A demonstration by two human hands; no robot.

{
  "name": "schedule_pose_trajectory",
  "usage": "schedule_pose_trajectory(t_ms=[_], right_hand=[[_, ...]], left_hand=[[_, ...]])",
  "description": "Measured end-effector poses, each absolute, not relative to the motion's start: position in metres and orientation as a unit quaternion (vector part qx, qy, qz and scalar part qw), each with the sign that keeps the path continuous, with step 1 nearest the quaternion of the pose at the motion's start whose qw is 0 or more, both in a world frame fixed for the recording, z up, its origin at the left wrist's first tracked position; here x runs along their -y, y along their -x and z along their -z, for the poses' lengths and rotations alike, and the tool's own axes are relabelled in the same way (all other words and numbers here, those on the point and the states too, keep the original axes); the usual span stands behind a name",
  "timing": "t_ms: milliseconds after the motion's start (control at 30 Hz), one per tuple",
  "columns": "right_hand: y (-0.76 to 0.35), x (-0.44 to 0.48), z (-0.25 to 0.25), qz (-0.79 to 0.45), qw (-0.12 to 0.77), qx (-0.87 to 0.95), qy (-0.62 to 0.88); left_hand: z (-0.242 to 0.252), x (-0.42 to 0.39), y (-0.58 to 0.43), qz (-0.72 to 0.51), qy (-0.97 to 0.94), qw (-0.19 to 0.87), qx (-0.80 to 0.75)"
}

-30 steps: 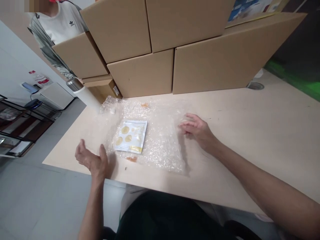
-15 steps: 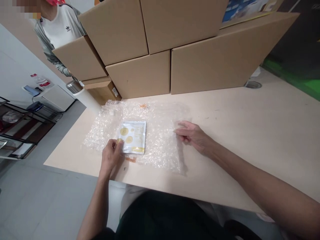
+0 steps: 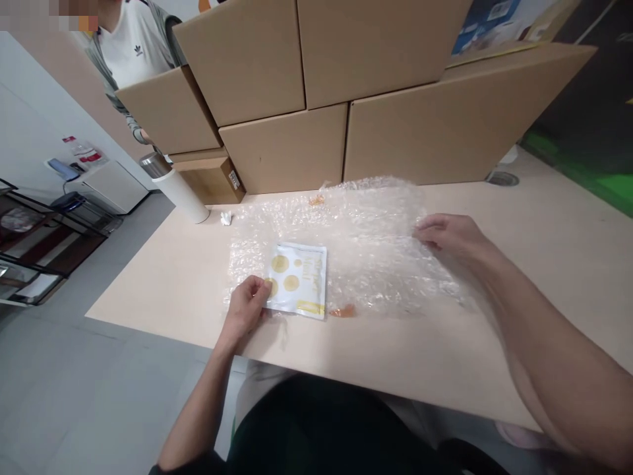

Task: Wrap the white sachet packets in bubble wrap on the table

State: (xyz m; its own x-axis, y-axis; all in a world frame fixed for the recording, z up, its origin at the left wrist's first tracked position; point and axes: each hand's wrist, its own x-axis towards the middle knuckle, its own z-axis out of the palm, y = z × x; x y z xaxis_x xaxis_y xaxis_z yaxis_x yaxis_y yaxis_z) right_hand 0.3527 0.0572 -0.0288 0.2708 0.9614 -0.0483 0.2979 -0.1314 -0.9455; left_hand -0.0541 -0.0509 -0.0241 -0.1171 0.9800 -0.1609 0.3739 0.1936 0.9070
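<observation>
A flat white sachet with gold circles (image 3: 299, 280) lies on a sheet of clear bubble wrap (image 3: 380, 244) spread over the table. My left hand (image 3: 247, 305) pinches the sachet's near left corner, thumb on top. My right hand (image 3: 452, 234) has its fingers closed on the right part of the bubble wrap, well to the right of the sachet. Bits of orange tape (image 3: 343, 311) stick to the wrap at its near and far sides.
Large cardboard boxes (image 3: 281, 155) are stacked along the table's far side. A white bottle with a metal cap (image 3: 182, 194) stands at the far left beside a small brown box (image 3: 210, 181). A crumpled white scrap (image 3: 226, 218) lies near it. Another person (image 3: 136, 46) stands behind the boxes.
My right hand has drawn the bubble wrap to the right, and it now lies wider. The sachet and my left hand have shifted right too. The white scrap has come into view.
</observation>
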Motion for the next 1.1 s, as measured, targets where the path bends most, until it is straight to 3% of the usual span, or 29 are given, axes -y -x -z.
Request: schedule_pose_trajectory(t_ms=[167,300,433,633,833,933,1100], right_hand=[[-0.345,-0.044,0.008,-0.156,0.453,0.564,0.673],[-0.31,-0.03,-0.01,-0.167,0.454,0.616,0.621],[-0.267,-0.017,-0.018,-0.22,0.422,0.688,0.548],[-0.184,0.0,-0.01,-0.216,0.311,0.857,0.349],[-0.12,0.014,0.012,-0.153,0.139,0.946,0.25],[-0.109,0.018,0.02,-0.118,0.111,0.951,0.263],[-0.101,0.019,0.021,-0.084,0.108,0.95,0.281]], left_hand=[[0.02,0.049,0.055,-0.467,-0.469,0.415,-0.624],[0.017,0.05,0.078,-0.508,-0.453,0.373,-0.631],[0.016,0.06,0.104,-0.41,-0.468,0.34,-0.705],[0.018,0.071,0.114,-0.221,-0.557,0.136,-0.789],[0.028,0.072,0.117,-0.194,-0.578,0.026,-0.792],[0.029,0.07,0.123,-0.193,-0.57,0.037,-0.798],[0.026,0.062,0.132,-0.248,-0.534,0.187,-0.787]])
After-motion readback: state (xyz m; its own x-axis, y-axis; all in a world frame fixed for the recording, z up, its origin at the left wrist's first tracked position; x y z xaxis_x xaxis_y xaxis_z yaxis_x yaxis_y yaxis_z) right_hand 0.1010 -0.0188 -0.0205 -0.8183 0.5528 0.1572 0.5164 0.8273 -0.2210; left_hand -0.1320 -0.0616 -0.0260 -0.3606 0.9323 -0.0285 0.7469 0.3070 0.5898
